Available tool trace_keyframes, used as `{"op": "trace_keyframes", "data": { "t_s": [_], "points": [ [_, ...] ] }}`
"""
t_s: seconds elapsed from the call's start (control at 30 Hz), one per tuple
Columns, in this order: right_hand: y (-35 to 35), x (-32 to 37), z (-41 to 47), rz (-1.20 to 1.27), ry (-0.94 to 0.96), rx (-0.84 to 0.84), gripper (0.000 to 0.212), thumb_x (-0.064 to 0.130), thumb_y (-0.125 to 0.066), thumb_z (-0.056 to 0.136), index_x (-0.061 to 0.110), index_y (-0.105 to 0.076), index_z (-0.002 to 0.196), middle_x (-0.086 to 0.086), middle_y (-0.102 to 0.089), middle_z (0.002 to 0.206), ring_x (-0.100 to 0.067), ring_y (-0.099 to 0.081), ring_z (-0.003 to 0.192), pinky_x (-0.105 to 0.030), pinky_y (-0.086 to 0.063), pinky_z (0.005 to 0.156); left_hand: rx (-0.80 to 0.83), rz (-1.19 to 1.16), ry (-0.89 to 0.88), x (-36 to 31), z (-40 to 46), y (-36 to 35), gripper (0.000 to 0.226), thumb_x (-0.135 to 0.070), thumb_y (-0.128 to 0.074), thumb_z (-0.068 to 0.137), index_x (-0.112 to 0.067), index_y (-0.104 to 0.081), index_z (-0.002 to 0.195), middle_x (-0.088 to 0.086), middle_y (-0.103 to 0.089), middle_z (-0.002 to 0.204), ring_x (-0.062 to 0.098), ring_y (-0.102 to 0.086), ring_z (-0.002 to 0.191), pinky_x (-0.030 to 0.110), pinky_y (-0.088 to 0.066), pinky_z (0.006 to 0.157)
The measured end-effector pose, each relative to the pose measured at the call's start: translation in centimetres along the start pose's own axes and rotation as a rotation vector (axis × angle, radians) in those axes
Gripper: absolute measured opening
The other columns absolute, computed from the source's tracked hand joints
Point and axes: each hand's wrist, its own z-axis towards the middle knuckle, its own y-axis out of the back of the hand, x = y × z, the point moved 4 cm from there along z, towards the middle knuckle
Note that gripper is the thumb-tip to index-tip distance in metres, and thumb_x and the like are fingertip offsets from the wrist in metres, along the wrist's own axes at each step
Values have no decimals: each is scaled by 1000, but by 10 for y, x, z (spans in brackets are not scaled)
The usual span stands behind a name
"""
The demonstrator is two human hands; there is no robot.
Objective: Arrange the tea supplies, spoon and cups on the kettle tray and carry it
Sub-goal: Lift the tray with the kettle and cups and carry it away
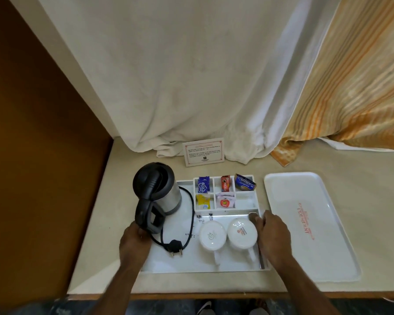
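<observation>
Here, left hand (pixel 134 243) on kettle tray (pixel 191 264), right hand (pixel 273 237) too

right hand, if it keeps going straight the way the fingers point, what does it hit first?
Probably the spoon bowl just past the right hand, at the kettle tray edge; beyond it, the empty sachet compartment. Depth is unclear.

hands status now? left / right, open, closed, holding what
Left hand: closed on the left edge of the kettle tray, beside the kettle handle.
Right hand: closed on the tray's right edge, over the spoon.
</observation>
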Motion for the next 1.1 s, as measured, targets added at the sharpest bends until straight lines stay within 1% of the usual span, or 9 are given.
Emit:
{"op": "trace_keyframes", "data": {
  "t_s": [0.17, 0.27, 0.4, 0.57, 0.67, 0.8, 0.93, 1.03, 1.1],
  "points": [
    [5, -4, 21, -2, 11, 124, 28, 44, -59, 91, 17, -55, 86, -1, -65, 84, -19, -59, 74, -29, -43, 69, -65, -117, 34, 3, -13, 5, 40, 8, -63, 78, -20, -43, 58, 0, -52, 57, 19, -49, 56, 30, -34, 52],
    [17, 3, 26, 47, 117, 118, 18, 39, -59, 91, 21, -57, 91, 2, -61, 84, -19, -55, 75, -28, -39, 71, -84, -115, 123, 7, -30, 19, 35, 6, -63, 76, -16, -45, 57, 4, -54, 52, 27, -51, 53, 31, -37, 50],
    [28, 36, 27, 62, 296, 173, 17, 44, -58, 90, 28, -57, 84, 10, -60, 71, -11, -53, 65, -28, -36, 56, -209, -126, 203, 11, -69, 52, 40, 3, -65, 77, -22, -43, 54, -2, -50, 51, 23, -47, 52, 31, -33, 49],
    [14, 69, 12, 70, 432, 312, 28, 45, -61, 89, 21, -56, 73, 3, -60, 64, -18, -56, 63, -30, -39, 54, -378, -164, 328, 38, -128, 92, 31, -1, -64, 80, -23, -51, 62, -1, -59, 60, 23, -57, 59, 32, -40, 54],
    [0, 95, -15, 46, 574, 408, 29, 42, -62, 89, 20, -57, 71, 1, -60, 62, -19, -56, 60, -32, -41, 54, -530, -146, 436, 68, -177, 117, 32, -3, -62, 80, -20, -49, 56, -4, -58, 55, 18, -55, 54, 27, -38, 47],
    [-24, 128, -60, 39, 729, 507, 29, 43, -63, 89, 20, -60, 72, 1, -61, 62, -20, -57, 60, -33, -42, 54, -633, -164, 557, 110, -235, 141, 23, -12, -60, 82, -13, -54, 60, 3, -59, 55, 29, -59, 57, 36, -45, 50],
    [-51, 164, -125, 31, 850, 586, 30, 32, -65, 88, 13, -56, 66, -2, -57, 54, -21, -53, 56, -31, -40, 53, -786, -155, 660, 158, -300, 169, 30, -17, -61, 84, -16, -49, 56, -2, -54, 51, 14, -50, 51, 28, -39, 50],
    [-73, 185, -179, 39, 924, 614, 28, 25, -63, 87, 10, -51, 66, -4, -59, 55, -26, -56, 58, -33, -45, 55, -836, -141, 731, 201, -337, 190, 39, -13, -60, 84, -14, -41, 50, 2, -48, 45, 17, -43, 46, 29, -33, 46],
    [-89, 199, -222, 36, 997, 618, 31, 28, -63, 87, 12, -49, 64, -1, -54, 52, -20, -52, 53, -30, -40, 50, -867, -158, 777, 230, -363, 207, 41, -13, -60, 84, -17, -38, 49, 1, -47, 45, 18, -44, 46, 30, -31, 46]
  ]
}}
